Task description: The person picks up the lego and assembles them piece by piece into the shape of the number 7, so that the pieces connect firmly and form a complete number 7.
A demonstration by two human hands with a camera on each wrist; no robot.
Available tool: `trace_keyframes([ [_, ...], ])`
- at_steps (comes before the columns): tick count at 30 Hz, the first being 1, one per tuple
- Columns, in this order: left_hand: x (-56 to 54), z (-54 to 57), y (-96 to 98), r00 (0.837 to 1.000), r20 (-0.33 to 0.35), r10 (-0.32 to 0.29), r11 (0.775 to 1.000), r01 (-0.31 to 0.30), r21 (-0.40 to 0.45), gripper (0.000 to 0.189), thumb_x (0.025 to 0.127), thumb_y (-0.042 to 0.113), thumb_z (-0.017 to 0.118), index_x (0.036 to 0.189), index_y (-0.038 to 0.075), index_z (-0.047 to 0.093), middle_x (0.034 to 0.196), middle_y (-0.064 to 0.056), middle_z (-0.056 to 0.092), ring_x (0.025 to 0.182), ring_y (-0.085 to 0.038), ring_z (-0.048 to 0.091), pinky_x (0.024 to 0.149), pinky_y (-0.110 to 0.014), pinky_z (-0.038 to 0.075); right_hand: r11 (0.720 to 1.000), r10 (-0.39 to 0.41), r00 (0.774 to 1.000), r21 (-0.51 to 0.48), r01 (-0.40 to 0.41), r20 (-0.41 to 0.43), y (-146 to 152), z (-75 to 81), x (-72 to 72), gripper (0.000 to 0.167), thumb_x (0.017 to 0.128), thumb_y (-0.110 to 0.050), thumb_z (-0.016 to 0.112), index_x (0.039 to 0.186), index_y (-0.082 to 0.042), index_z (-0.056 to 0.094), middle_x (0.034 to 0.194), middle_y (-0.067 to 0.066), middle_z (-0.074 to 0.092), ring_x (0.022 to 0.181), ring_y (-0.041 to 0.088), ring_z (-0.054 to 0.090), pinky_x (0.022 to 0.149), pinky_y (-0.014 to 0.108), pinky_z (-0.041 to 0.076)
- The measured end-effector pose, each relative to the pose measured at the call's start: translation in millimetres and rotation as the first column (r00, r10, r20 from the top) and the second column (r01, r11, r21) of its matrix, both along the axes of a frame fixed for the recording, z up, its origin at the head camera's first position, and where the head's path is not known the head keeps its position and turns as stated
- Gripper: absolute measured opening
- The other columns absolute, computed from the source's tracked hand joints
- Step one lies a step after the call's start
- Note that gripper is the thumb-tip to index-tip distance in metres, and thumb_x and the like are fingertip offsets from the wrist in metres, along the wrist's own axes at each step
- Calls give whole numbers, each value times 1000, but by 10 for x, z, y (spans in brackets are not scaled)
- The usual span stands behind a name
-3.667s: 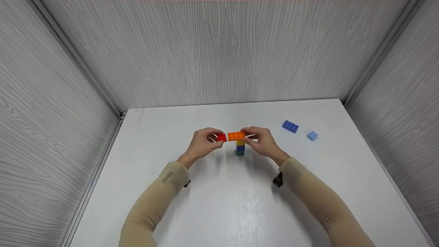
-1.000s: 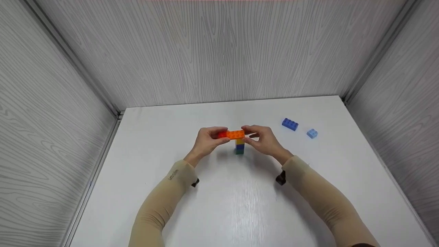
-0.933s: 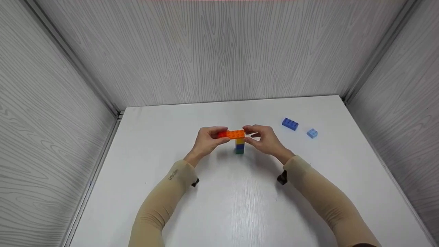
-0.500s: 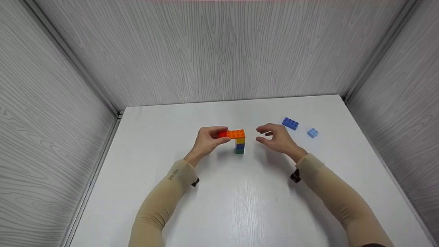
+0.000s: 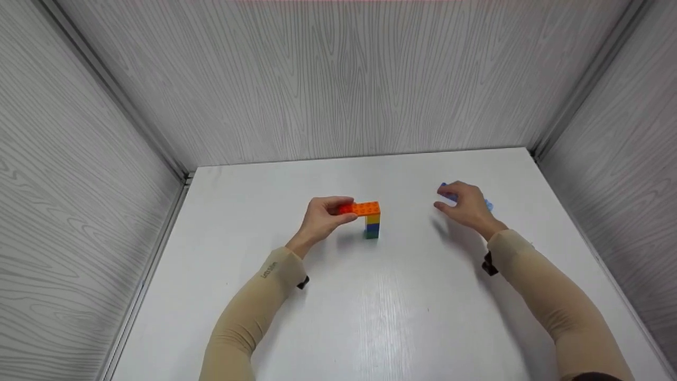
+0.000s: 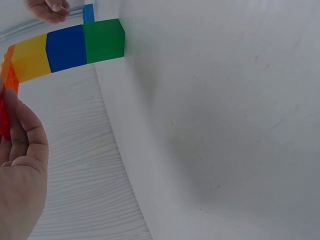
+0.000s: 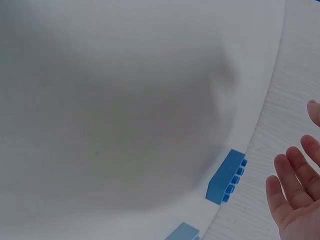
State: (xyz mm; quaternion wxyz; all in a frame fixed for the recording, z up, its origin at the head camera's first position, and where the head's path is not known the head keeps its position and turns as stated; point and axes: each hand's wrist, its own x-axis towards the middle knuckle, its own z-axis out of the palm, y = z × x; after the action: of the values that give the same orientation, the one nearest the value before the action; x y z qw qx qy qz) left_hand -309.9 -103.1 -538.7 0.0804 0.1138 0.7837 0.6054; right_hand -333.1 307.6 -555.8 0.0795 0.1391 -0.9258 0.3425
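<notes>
1. Pinches red brick (image 5: 345, 209) in left hand (image 5: 320, 218), against orange brick (image 5: 368, 208) topping the yellow-blue-green stack (image 6: 66, 47) on the surface (image 5: 338, 323).
2. Holds right hand (image 5: 465, 204) relaxed, grasping nothing, near dark blue brick (image 7: 225, 178).

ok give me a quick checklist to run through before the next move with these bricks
1. Does the left hand pinch the small red plastic brick: ok.
2. Does the orange rectangular plastic brick top the yellow plastic brick: ok.
3. Is the column down through the square-faced blue plastic brick and square-faced green plastic brick upright: ok.
4. Are red and orange locked together: cannot tell, join partly covered.
5. Is the right hand free: ok.
6. Does it grip the loose blue rectangular plastic brick: not ok, a gap shows.
</notes>
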Motion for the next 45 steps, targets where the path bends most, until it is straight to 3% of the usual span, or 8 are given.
trace_keyframes([
  [8, -5, -11, -29, 1000, -11, -9, 1000, 9, -10, 44, 98, 20, 89, 141, 16, 80, 137, -8, 81, 115, -23, 77, 104, -29, 66, 994, -80, 996, 70, 78, 29, 258, -15, -196, 41, 101, -16, 82, 135, 6, 75, 139, 32, 74, 135, 54, 67, 121, 70, 48],
  [17, -1, 8, -18, 997, -71, -26, 998, 23, -50, 43, 97, 19, 90, 138, 12, 81, 134, -11, 83, 110, -22, 79, 102, -28, 67, 982, -173, 968, 106, 155, 184, 422, -122, -278, 44, 105, -20, 76, 141, 4, 72, 149, 33, 68, 143, 56, 58, 125, 72, 43],
  [27, -5, 14, -16, 999, -33, -16, 999, 15, -43, 43, 97, 20, 90, 139, 15, 81, 135, -8, 83, 112, -22, 78, 104, -30, 67, 980, -184, 963, 117, 163, 198, 410, -247, -363, 46, 103, -15, 75, 143, 6, 70, 147, 32, 70, 140, 54, 63, 124, 70, 47],
  [35, -9, 15, -21, 999, -45, -20, 999, 18, -39, 42, 98, 18, 89, 139, 13, 81, 135, -9, 83, 112, -21, 79, 105, -30, 66, 982, -171, 965, 119, 150, 197, 417, -298, -407, 45, 104, -12, 71, 145, 5, 68, 148, 32, 69, 142, 54, 63, 126, 70, 46],
  [40, -20, -3, -20, 999, -33, -22, 999, 21, -24, 43, 98, 18, 89, 140, 13, 80, 136, -9, 82, 113, -22, 79, 104, -29, 66, 982, -173, 966, 111, 153, 194, 399, -270, -379, 43, 104, -12, 70, 144, 5, 69, 146, 32, 70, 140, 54, 63, 126, 70, 46],
  [45, -30, -19, -24, 997, -65, -40, 999, 39, -20, 44, 97, 15, 90, 139, 9, 80, 135, -13, 83, 110, -23, 80, 100, -28, 68, 984, -166, 973, 86, 154, 157, 374, -270, -339, 40, 104, -9, 70, 141, 5, 71, 143, 31, 72, 139, 54, 64, 124, 70, 48],
])
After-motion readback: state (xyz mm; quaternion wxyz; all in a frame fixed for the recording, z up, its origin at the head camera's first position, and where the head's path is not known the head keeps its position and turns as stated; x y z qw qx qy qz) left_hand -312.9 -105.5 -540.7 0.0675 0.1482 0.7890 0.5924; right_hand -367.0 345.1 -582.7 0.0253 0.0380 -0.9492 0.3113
